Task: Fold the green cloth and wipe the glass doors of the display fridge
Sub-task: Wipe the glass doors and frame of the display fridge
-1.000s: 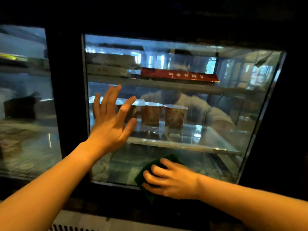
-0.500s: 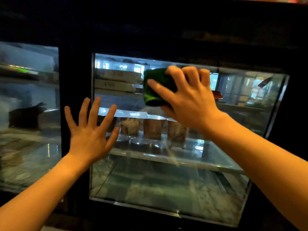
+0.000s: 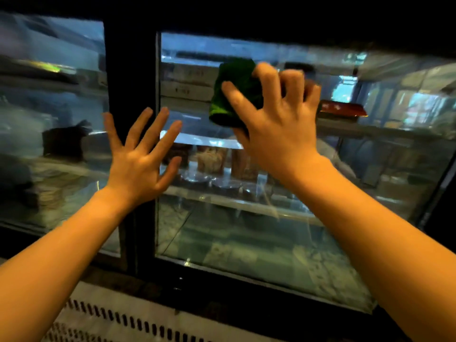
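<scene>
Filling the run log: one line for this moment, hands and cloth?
right hand: pressing green cloth on upper glass door | left hand: open, spread, empty | step: wiping

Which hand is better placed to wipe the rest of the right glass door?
Right. The right hand already presses the green cloth on that door; the left hand is open and empty.

Green cloth (image 3: 234, 92) bunched into a thick folded wad, dark green, pressed to the upper part of the right glass door (image 3: 246, 230), probably touching the pane, blur makes it unclear. Left glass door (image 3: 49, 144) beside it, across a black frame post; both doors shut, reflective.
</scene>
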A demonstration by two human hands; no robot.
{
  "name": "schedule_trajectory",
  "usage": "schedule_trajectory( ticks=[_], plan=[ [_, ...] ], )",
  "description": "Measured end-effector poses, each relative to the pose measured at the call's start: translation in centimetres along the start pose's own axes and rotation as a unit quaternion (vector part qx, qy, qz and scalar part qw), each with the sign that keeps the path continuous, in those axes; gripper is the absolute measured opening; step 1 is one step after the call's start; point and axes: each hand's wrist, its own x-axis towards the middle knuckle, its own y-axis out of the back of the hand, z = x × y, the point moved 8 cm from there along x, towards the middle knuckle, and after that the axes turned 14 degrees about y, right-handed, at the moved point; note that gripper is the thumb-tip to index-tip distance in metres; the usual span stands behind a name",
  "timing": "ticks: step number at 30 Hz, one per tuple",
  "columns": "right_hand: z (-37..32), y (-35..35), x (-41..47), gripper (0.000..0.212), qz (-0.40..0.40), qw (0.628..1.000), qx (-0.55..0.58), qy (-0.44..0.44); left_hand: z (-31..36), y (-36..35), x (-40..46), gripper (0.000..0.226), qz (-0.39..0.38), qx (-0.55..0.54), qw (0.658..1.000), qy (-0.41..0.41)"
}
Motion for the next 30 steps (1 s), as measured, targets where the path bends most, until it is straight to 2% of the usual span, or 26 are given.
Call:
schedule_trajectory(
  ticks=[4, 11, 27, 30],
  plan=[
    [-5.6, -0.6, -2.9, 0.037, 0.048, 0.997, 0.024, 0.049, -0.1, -0.2, 0.0, 0.059, -0.005, -0.003, 1.0, -0.006],
    [-10.8, -1.8, -8.1, 0.039, 0.042, 0.994, 0.037, 0.092, -0.1, -0.3, -0.1, 0.056, -0.015, 0.009, 1.0, -0.008],
    [-19.4, -3.4, -21.2, 0.044, -0.089, 0.966, 0.127, 0.205, -0.4, -0.1, -0.1, 0.057, -0.034, 0.009, 0.999, -0.015],
    [-19.8, -3.6, -21.7, 0.048, -0.103, 0.959, 0.135, 0.228, -1.7, 0.5, -0.1, 0.066, -0.021, -0.012, 0.999, 0.041]
  ],
)
